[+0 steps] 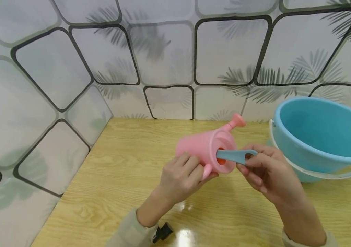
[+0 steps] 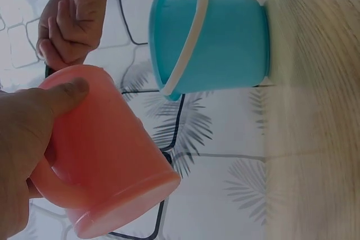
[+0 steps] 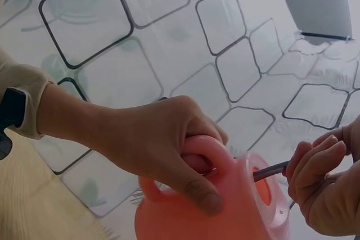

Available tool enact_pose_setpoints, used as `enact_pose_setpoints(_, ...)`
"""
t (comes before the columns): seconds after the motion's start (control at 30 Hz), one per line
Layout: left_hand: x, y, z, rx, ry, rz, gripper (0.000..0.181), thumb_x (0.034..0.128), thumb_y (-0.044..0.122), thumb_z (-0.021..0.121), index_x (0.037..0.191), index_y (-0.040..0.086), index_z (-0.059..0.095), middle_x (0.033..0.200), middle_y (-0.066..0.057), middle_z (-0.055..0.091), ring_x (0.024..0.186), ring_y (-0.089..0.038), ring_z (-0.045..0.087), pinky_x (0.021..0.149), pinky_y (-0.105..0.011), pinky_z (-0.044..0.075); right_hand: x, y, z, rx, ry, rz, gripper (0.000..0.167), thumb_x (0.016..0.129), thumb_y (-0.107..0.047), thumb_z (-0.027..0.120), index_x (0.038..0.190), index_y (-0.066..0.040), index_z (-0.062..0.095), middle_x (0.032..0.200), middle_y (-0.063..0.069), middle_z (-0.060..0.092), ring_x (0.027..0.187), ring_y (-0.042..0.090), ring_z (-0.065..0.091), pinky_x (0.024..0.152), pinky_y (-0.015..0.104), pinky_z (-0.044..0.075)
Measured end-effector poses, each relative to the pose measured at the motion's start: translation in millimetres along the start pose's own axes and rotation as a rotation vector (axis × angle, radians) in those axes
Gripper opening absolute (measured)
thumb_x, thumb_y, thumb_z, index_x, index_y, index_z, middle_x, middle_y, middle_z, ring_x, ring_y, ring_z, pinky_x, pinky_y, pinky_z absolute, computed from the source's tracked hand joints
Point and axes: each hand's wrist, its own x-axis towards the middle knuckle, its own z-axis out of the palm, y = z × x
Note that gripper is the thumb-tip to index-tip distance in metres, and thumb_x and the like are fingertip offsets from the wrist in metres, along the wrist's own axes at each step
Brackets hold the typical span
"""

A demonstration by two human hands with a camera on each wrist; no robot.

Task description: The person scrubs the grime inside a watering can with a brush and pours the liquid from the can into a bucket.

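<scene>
A pink toy watering can (image 1: 195, 143) is tipped on its side above the table, its open top facing right. My left hand (image 1: 181, 176) grips it by its handle; in the left wrist view the thumb lies along the can's wall. My right hand (image 1: 271, 171) pinches the end of a light-blue handle (image 1: 232, 156) with a hole in it. The handle's other end goes into the can's opening, so the kind of tool is hidden. Something orange-red (image 1: 221, 161) shows inside the opening around it.
A light-blue bucket (image 1: 320, 163) with a white carrying handle (image 1: 317, 174) stands on the wooden table (image 1: 126, 164) at the right, close beside my right hand. Patterned wall covering (image 1: 169, 51) rises behind and at the left. A black strap piece (image 1: 163, 232) is at my left sleeve.
</scene>
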Motion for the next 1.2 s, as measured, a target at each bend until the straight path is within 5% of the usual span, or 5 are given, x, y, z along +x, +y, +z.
enact_pose_setpoints(0.27,1.4,-0.3,0.3,-0.011,0.011,0.027,0.044,0.0916,0.040,0.071,0.061,0.015,0.051,0.062,0.004,0.049,0.052,-0.009,0.043,0.049,-0.014,0.037,-2.6,-1,6,-0.133,0.039,0.021,0.042,0.093,0.017,0.028,0.097,-0.002,0.066,0.073,0.002,0.062,0.042,0.022,0.024,0.032,0.033,0.009)
enact_pose_setpoints(0.5,0.7,-1.7,0.4,-0.004,0.008,-0.006,0.045,0.0949,0.039,0.067,0.061,0.014,0.049,0.062,0.003,0.047,0.051,-0.009,0.041,0.046,-0.013,0.034,-4.0,-2,2,0.085,-0.001,-0.007,0.051,0.094,0.015,0.016,0.096,0.003,0.066,0.078,0.008,0.065,0.044,0.019,0.025,0.034,0.027,0.010)
enact_pose_setpoints(0.67,-0.6,1.2,-0.2,0.037,-0.051,-0.020,0.045,0.0976,0.039,0.063,0.062,0.015,0.052,0.063,0.003,0.047,0.052,-0.010,0.042,0.046,-0.015,0.035,4.8,10,9,0.203,0.081,0.019,0.049,0.097,0.010,0.018,0.089,0.002,0.067,0.078,0.008,0.068,0.047,0.015,0.025,0.039,0.024,0.007)
enact_pose_setpoints(0.9,-0.3,-2.8,-5.1,0.022,-0.075,-0.024,0.046,0.0968,0.039,0.064,0.060,0.014,0.049,0.062,0.003,0.046,0.052,-0.011,0.041,0.045,-0.016,0.033,8.6,17,18,-0.201,0.148,-0.010,0.035,0.092,0.015,0.037,0.088,-0.004,0.066,0.066,0.003,0.056,0.041,0.019,0.022,0.034,0.032,0.009)
enact_pose_setpoints(1.2,2.4,-6.9,-3.7,-0.049,0.021,-0.004,0.045,0.0943,0.038,0.068,0.062,0.012,0.050,0.063,0.002,0.048,0.053,-0.011,0.043,0.047,-0.016,0.037,-0.6,-3,1,-0.493,-0.001,-0.179,0.039,0.083,0.026,0.035,0.086,-0.001,0.064,0.059,0.006,0.039,0.043,0.016,0.022,0.034,0.023,0.016)
